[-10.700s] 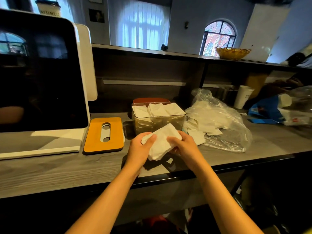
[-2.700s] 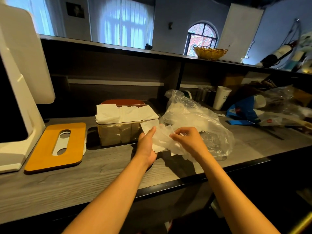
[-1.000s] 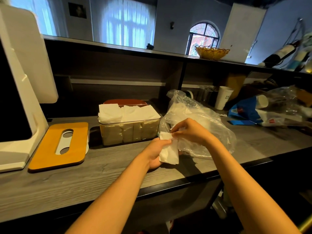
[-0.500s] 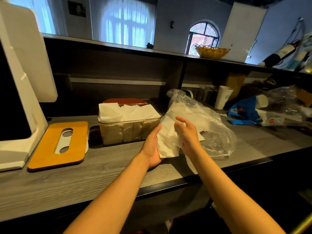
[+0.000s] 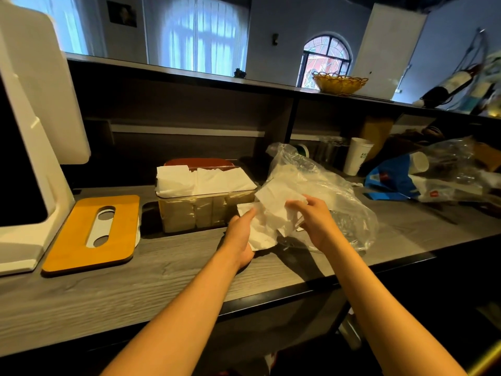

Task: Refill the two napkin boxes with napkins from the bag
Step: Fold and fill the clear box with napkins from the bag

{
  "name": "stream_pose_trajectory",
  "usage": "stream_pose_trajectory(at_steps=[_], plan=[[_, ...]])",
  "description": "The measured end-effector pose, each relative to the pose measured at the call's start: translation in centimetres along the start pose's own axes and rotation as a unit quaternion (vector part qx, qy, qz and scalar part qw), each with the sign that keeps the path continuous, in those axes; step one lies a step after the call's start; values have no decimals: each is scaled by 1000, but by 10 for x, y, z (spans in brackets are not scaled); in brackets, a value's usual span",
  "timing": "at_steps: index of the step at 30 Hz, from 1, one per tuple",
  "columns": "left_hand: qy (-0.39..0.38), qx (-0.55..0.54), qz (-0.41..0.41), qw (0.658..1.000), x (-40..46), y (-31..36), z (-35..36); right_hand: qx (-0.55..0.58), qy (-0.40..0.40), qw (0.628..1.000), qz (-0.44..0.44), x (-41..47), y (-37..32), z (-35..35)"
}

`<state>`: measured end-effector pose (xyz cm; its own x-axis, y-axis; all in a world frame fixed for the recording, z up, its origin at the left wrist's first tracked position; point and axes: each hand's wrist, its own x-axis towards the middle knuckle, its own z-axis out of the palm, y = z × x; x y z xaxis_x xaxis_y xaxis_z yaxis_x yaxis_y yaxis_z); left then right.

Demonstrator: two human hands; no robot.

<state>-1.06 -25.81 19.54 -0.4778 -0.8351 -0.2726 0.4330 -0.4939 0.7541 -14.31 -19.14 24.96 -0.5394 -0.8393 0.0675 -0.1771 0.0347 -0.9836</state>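
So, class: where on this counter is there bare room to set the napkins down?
Free: the grey counter strip along its near edge, in front of the orange lid and clear napkin box. Crowded: right of the box, where both hands and the plastic bag sit.

the white paper cup (image 5: 357, 158) standing at the back of the counter carries a few small dark letters on its side, but they are too small and blurred to read beyond something like "ak" on the upper line. the blue package (image 5: 390, 183) lying under the clear wrap to the right shows a small red mark near its left end, and the white pack (image 5: 431, 191) just in front of it shows another, both too small to make out. no other text, number or sign can be read.
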Motion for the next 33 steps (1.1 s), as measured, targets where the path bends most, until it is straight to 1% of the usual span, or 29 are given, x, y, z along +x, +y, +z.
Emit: stream_pose_trajectory(at_steps=[2,3,4,6,7,8,9,12,14,15,19,23,28,29,30,32,33], plan=[[-1,-34,-37,999,-4,3,1,33,12,999,-24,-3,-8,-5],[-9,-47,-48,998,-8,5,1,43,6,998,-34,-5,-14,-7],[-30,-59,-59,996,-10,6,1,62,-13,997,-35,-7,-21,-10],[-72,-77,-71,992,-12,7,-1,130,-83,988,-10,-12,-33,-16],[-83,-96,-78,989,-11,7,-1,157,-112,981,4,-15,-38,-16],[-86,-114,-82,986,-11,8,-2,163,-123,979,15,-17,-39,-14],[-87,-121,-75,986,-10,8,-2,147,-115,982,21,-18,-37,-9],[-106,-99,-36,989,-10,8,-1,39,-51,997,37,-18,-17,13],[-122,-82,-27,989,-15,8,1,8,-30,998,48,-17,-1,25],[-122,-70,-24,990,-16,7,2,-2,-20,999,48,-16,5,27],[-79,-1,11,997,-10,1,3,-21,4,1000,17,-18,11,29],[-50,-24,10,998,-3,1,1,-53,1,999,1,-22,11,25],[-51,-38,1,998,-2,0,2,-60,28,998,-5,-23,14,19],[-53,-39,-5,998,-2,0,2,-75,29,996,-24,-23,16,19],[-57,-41,-19,997,-4,0,2,-108,28,992,-62,-24,18,18],[-69,-53,-57,995,-6,1,2,-189,14,968,-167,-23,21,15],[-75,-60,-72,993,-7,1,1,-218,-7,954,-205,-22,21,13]])
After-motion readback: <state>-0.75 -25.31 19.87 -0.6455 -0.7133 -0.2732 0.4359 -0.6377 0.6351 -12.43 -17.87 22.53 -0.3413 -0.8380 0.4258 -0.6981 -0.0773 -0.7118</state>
